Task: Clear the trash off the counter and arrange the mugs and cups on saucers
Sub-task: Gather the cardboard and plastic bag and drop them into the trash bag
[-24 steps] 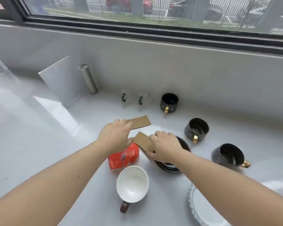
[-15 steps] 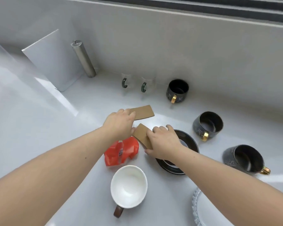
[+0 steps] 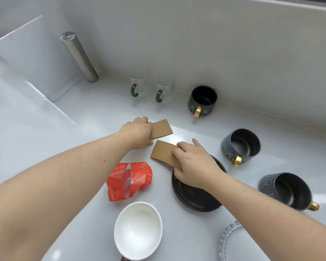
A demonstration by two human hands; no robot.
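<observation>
Two flat brown cardboard sleeves lie on the white counter. My left hand point(image 3: 137, 134) rests on the near end of the far sleeve point(image 3: 162, 129), fingers closing on it. My right hand point(image 3: 192, 164) presses down on the near sleeve point(image 3: 162, 150), which overlaps the rim of a stack of black saucers point(image 3: 196, 200). A crumpled red plastic wrapper point(image 3: 129, 180) lies left of the saucers. A white cup point(image 3: 137, 230) stands at the front. Three dark mugs with gold handles stand at the back point(image 3: 202, 100) and right point(image 3: 241, 146), point(image 3: 288, 191). Two glass mugs point(image 3: 139, 85), point(image 3: 165, 93) stand by the wall.
A steel cylinder point(image 3: 79, 55) and a white board point(image 3: 32, 57) lean against the back wall at the left. The scalloped rim of a grey-white plate point(image 3: 227, 236) shows at the bottom right. The wall rises close behind the mugs.
The view has tilted down and drawn closer. My left hand slid onto the far sleeve and my right hand settled onto the near sleeve. The sleeves and cups stayed in place.
</observation>
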